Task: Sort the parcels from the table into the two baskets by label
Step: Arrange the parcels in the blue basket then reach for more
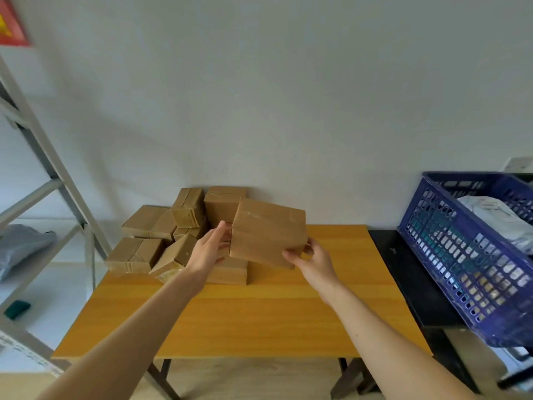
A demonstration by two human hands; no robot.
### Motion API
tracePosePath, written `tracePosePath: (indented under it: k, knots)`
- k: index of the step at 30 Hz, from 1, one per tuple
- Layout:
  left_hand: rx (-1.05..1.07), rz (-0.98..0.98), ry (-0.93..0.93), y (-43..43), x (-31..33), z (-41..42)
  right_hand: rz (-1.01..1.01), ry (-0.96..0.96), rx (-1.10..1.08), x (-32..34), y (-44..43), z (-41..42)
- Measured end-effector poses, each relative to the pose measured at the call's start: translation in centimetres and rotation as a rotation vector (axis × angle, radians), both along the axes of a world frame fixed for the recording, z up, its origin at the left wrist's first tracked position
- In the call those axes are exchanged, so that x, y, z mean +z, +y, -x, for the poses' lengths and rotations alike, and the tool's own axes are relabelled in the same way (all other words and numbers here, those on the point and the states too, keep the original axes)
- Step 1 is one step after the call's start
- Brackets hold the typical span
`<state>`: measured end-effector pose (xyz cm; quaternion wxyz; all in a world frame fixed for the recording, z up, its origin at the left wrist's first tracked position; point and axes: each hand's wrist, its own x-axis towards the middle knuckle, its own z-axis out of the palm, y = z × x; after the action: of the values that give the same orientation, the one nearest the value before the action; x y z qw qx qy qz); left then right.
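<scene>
Right hand [313, 255] pinching the parcel [268, 230] at five o'clock, left hand [208, 249] flat-fingered at nine: rotate steadily before choosing the basket [461, 255].

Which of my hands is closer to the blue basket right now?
Right. The right hand pinches the lower right corner of the lifted parcel, on the side toward the blue basket; the left hand rests against the parcel's left side, farther away.

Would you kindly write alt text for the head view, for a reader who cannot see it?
A person's left hand touches and right hand grips a brown cardboard parcel above a pile of similar parcels on a wooden table; a blue basket holding pale bags stands at right.
</scene>
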<state>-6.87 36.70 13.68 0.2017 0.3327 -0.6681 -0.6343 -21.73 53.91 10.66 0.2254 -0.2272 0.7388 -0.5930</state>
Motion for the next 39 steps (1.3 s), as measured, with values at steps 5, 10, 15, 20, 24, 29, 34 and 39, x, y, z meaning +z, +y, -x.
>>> tracePosePath:
  k: [5,10,15,20,24,29,34,39]
  knots:
    - [-0.036,0.041,0.014,1.1,1.0,-1.4,0.033,-0.024,-0.083,1.4,0.8,-1.5]
    - [-0.099,0.031,0.03,0.5,2.0,-1.9,0.029,-0.03,-0.18,2.4,0.1,-2.4]
    - [-0.157,-0.016,0.047,-0.7,2.3,-2.6,-0.024,-0.061,-0.215,2.2,-0.9,-3.9]
    - [-0.163,0.006,0.067,-1.5,2.2,-3.0,0.005,-0.097,-0.136,2.4,-1.2,-5.1]
    - [-0.164,0.012,0.07,-1.7,2.7,-2.9,0.049,-0.032,-0.065,2.7,-1.3,-5.3]
    - [-0.206,0.03,0.088,-0.9,3.3,-2.6,0.1,0.036,-0.025,1.9,-1.9,-5.1]
    - [-0.114,0.1,0.124,-0.3,4.3,-1.6,0.107,0.137,-0.054,2.1,-2.4,-5.2]
    - [-0.073,0.144,0.124,-0.4,5.2,-0.8,0.028,0.332,-0.092,2.8,-2.8,-4.7]
